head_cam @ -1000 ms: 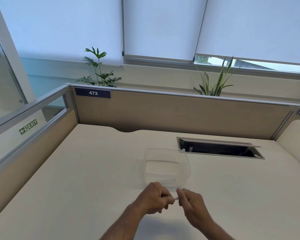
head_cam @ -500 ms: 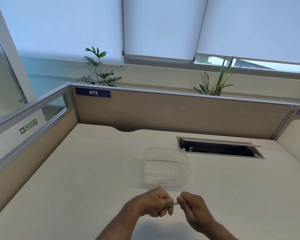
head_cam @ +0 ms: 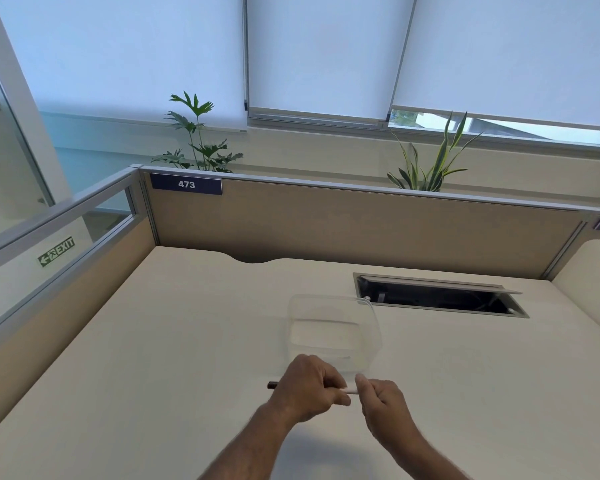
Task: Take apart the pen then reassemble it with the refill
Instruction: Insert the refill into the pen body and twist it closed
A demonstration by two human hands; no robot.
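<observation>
A white pen (head_cam: 349, 389) with a dark end lies level between both hands, just above the cream desk (head_cam: 153, 358). My left hand (head_cam: 305, 388) is wrapped around its barrel, and the dark tip sticks out to the left of the fist. My right hand (head_cam: 383, 401) pinches the pen's right end between thumb and fingers. Only a short white stretch shows between the hands; the rest of the pen is hidden in the fists. No separate refill is visible.
A clear plastic container (head_cam: 333, 329) stands on the desk just beyond the hands. Further back right is an open cable hatch (head_cam: 437, 296). Beige partition panels (head_cam: 326, 223) wall the desk at the back and left.
Both hands stay on the pen. The left hand has slid rightward along the barrel, so the dark end now pokes out on its left side.
</observation>
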